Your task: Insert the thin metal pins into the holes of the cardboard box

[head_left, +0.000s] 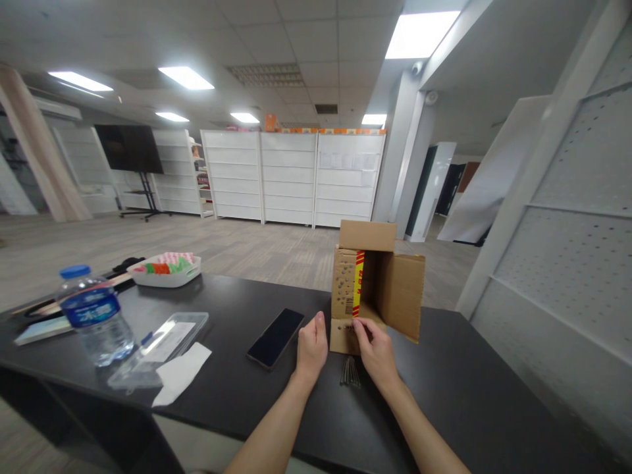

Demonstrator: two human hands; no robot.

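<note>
An open cardboard box (340, 299) stands on the black table, its mouth facing me and its flaps spread. Small dark spots dot its left flap; I cannot tell whether they are holes or metal heads. My right hand (378, 349) is closed in a pinch at the lower flap, beside a few dark marks; what the fingertips hold is too small to make out. Left of the box, my left hand (312, 349) is curled closed with the thumb on top, its contents hidden. Between the hands lies a small bunch of nails or screws (350, 372), side by side.
A phone (276, 337) lies left of my left hand. Farther left are a white paper slip (182, 374), a clear plastic case (175, 336), a water bottle (99, 319) and a white basket (168, 275) with colourful packets. The table (484, 368) has its front edge close to me.
</note>
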